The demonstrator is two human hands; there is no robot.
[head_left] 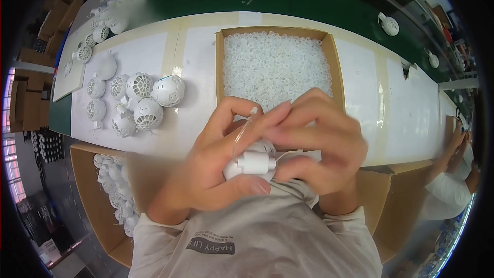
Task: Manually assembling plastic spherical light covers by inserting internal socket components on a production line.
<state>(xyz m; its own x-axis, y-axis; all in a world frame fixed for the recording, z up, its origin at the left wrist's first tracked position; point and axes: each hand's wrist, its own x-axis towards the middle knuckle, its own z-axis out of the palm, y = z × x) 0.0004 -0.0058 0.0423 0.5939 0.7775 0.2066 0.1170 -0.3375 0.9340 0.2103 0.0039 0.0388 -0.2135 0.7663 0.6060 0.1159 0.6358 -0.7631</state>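
Observation:
Close in front of my chest, a white round plastic piece with a short cylinder on top sits in my left hand, whose thumb presses along its near side. A thin clear loop with a small white end rises beside the left fingers. My right hand is closed at the piece's right side, its thumb and fingers pinching near a thin white cord. A flat white tab shows by the right thumb. The fingers hide part of the piece.
Just beyond my hands stands a cardboard box full of small clear plastic rings. Several white openwork balls lie on the white table at left. A carton of white pieces stands lower left. Another person's arm shows at right.

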